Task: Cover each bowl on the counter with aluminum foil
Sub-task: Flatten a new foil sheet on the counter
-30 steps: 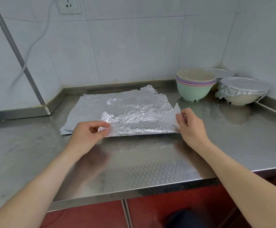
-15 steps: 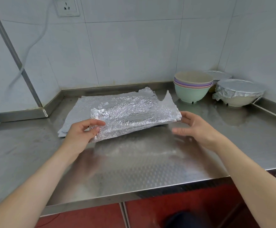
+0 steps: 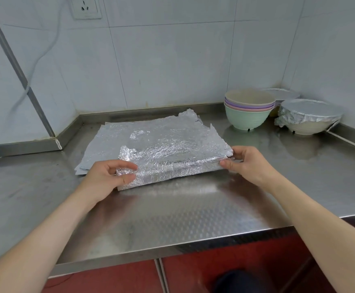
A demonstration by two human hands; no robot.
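Observation:
A crinkled sheet of aluminum foil [image 3: 172, 153] is lifted off a flat pile of foil sheets [image 3: 113, 136] on the steel counter [image 3: 193, 210]. My left hand [image 3: 107, 178] pinches its near left corner, and my right hand [image 3: 248, 163] pinches its near right corner. At the back right stands a stack of uncovered bowls [image 3: 248, 111], green at the bottom, then pink and purple, beige on top. To its right sits a white bowl covered with foil [image 3: 307, 117]. Another foil-covered bowl [image 3: 282, 96] is partly hidden behind them in the corner.
White tiled walls close the counter at the back, left and right. A wall socket [image 3: 85, 7] with a white cable [image 3: 45, 49] is at the upper left. The counter's front edge [image 3: 172, 250] runs above a red floor.
Both hands have raised the top foil sheet off the pile and drawn it toward me. My right hand let go of the edge for a moment and has gripped the right corner again.

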